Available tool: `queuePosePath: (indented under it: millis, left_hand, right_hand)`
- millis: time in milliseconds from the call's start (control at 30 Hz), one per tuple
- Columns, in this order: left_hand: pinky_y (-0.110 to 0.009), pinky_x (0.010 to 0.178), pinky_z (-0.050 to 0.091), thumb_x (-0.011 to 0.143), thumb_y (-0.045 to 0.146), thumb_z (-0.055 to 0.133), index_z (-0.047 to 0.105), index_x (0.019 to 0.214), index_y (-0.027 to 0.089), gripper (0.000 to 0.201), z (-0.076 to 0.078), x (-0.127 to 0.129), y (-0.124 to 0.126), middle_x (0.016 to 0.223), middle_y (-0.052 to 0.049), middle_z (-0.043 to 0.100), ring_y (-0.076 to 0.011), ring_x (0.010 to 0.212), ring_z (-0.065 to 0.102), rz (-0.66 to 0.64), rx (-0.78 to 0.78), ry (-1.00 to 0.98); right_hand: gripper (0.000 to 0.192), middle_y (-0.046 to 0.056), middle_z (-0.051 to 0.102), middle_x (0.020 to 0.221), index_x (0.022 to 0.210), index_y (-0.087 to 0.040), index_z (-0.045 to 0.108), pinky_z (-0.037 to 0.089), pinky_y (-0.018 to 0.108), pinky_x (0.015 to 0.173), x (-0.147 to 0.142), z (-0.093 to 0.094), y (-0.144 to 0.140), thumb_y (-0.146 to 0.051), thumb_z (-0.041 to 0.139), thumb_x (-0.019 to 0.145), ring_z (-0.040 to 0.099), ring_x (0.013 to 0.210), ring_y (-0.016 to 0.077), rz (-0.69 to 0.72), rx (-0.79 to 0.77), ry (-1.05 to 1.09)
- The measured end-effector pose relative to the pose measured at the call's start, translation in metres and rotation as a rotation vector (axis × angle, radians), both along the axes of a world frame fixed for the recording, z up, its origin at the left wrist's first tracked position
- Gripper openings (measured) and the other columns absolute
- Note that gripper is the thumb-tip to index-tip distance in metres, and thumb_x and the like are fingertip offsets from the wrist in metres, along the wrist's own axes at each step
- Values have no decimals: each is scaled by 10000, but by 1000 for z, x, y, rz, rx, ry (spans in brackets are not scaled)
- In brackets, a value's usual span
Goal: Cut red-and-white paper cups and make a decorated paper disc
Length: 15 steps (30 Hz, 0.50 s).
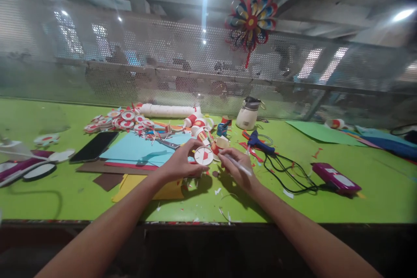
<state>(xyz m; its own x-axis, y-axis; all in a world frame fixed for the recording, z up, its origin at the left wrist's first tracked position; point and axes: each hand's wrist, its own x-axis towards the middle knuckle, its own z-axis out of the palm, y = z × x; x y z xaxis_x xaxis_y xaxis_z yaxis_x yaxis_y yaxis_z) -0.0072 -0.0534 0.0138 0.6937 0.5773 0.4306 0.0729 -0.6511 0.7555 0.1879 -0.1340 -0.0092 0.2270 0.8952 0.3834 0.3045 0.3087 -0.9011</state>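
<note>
Between the thumb and fingers of my left hand is a round white paper disc, held tilted up to face me. It has a red shape in its middle and short dark marks near its rim. A slim white pen lies in the closed fingers of my right hand, its front end close to the disc's right edge. Whether the tip touches the disc I cannot tell. Just behind my hands are red and white paper cups and a cut cup piece. Scissors lie beyond my left hand.
Left on the green table are a phone, blue paper sheets and a pile of red-white discs. Right are a blue glue gun, its black cord and a maroon box. A jug stands behind.
</note>
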Motion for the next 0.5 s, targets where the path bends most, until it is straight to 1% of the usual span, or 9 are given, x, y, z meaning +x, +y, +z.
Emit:
queuePosePath:
  millis: [167,300,400,500]
  left_hand:
    - [-365,889,473,643,366,758,488,1028,181,505,1,1,-2,1117,-86,551,-203,1022,566,88,37,-52]
    - [-354,860,479,652,370,751,488,1016,193,483,3,0,-2,1118,-83,556,-203,1030,560,135,108,-66]
    - [-350,843,490,666,364,737,487,1019,200,462,4,-1,-2,1108,-79,563,-201,1018,568,135,122,-72]
    - [-348,842,495,678,351,723,489,1032,198,452,4,-1,-3,1103,-77,566,-201,1016,572,134,139,-75]
  right_hand:
    - [216,-25,533,545,807,-196,637,386,240,452,-9,8,-4,-404,582,820,461,469,106,-21,-35,-29]
    - [231,-48,496,496,852,-209,624,414,233,431,-17,13,-8,-433,603,800,427,425,93,-3,-107,51]
    - [266,-46,490,483,791,-201,623,408,227,416,-16,9,-7,-466,599,797,421,410,89,12,-122,34]
    - [324,-33,479,479,717,-187,631,413,234,424,-12,0,-2,-492,575,811,421,418,92,11,-119,-28]
